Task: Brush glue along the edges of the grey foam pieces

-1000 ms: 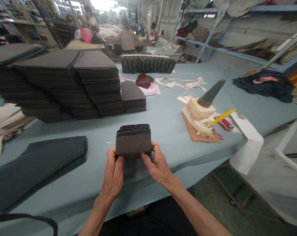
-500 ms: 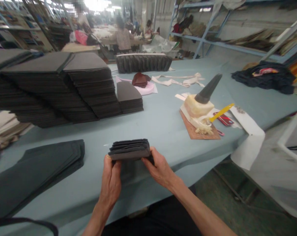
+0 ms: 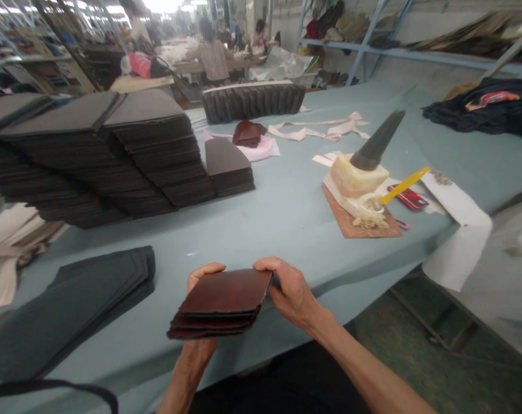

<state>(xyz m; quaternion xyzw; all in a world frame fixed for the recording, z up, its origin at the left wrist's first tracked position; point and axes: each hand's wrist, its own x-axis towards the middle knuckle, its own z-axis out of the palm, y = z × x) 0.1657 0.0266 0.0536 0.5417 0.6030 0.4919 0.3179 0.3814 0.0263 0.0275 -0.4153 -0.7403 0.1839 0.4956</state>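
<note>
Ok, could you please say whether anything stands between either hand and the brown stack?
Nothing visible does: the left hand and right hand hold the brown stack directly; the dark pieces lie left of it.

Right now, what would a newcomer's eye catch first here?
Probably the glossy reddish-brown stack, held by the left hand and right hand at the table's near edge. Next, the tall dark piles along the left. Then the bright yellow handle on the right, beside a pale block with a dark cone leaning on top.
</note>
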